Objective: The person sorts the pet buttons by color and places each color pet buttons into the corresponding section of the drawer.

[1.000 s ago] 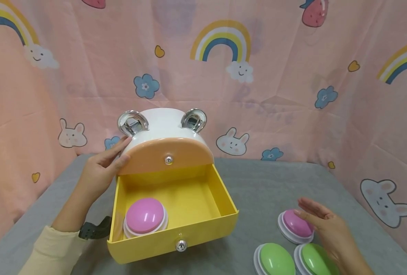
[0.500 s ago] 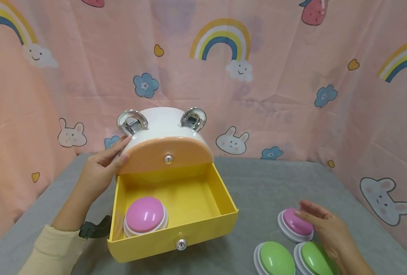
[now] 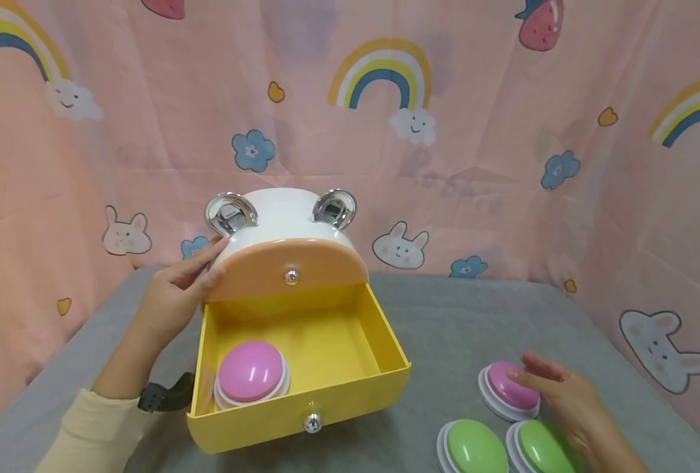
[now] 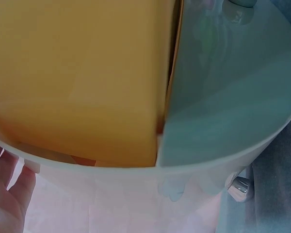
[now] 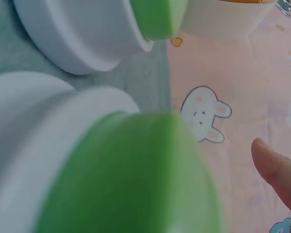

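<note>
My left hand (image 3: 167, 299) holds the left side of a white drawer box (image 3: 285, 209) with silver ears, thumb at the front edge. In the left wrist view its fingertips (image 4: 24, 187) lie along the white shell (image 4: 111, 191). The yellow lower drawer (image 3: 303, 410) is pulled out, with a round pink push button (image 3: 251, 371) at its left. The orange upper drawer (image 3: 255, 276) is closed. At the right, my right hand (image 3: 577, 404) is beside a second pink push button (image 3: 512, 386), fingers extended and thumb overlapping its dome. The right wrist view shows the thumb (image 5: 276, 170) raised.
Two green push buttons (image 3: 477, 448) (image 3: 544, 447) on white bases stand at the front right, one partly behind the right hand. Grey cloth (image 3: 438, 315) covers the table. A pink patterned curtain (image 3: 486, 98) hangs around the back and sides.
My right hand has moved slightly down and to the right beside the pink push button. The left hand keeps its hold, and the box and drawer look unmoved.
</note>
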Available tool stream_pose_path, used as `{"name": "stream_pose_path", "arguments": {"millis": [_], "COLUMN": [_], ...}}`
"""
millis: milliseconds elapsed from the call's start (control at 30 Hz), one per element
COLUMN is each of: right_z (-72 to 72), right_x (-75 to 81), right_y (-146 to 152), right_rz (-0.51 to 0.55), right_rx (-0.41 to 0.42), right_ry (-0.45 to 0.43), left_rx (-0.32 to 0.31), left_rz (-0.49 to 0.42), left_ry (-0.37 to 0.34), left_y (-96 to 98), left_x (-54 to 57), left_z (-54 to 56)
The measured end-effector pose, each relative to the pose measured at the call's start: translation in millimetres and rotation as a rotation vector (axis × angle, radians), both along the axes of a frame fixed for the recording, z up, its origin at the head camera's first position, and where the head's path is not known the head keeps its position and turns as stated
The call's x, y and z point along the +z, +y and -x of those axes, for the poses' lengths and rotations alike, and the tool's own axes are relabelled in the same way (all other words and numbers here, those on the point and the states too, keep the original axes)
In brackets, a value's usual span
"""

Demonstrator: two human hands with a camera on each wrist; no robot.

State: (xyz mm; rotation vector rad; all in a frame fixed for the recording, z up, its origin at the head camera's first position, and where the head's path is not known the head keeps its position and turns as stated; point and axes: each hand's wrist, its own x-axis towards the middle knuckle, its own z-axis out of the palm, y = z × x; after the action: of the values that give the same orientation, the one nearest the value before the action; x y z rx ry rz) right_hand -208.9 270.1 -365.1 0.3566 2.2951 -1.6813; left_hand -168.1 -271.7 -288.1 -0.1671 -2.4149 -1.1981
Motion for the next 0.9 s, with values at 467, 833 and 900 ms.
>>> {"name": "stream_pose_path", "arguments": {"millis": [467,833,900], "right_z": [-0.6,5.1,6.0], "right_x": [-1.7,-10.1,-13.0], "right_y": [11.7,22.8,26.2], "right_rz": [-0.076,-0.152,-0.166], "right_rx": [0.136,0.267,0.293], "right_ry": [-0.064,-0.032,-0.009], "left_rx": [-0.027,-0.032,-0.041], "left_rz": [-0.010,-0.023,-0.032], "left_ry": [-0.012,0.005,0.013], "left_y": [3.3,0.7,0.3], "left_x": [-0.7,-1.2,-1.1], "left_z": [0.9,-0.4,-0.5]}}
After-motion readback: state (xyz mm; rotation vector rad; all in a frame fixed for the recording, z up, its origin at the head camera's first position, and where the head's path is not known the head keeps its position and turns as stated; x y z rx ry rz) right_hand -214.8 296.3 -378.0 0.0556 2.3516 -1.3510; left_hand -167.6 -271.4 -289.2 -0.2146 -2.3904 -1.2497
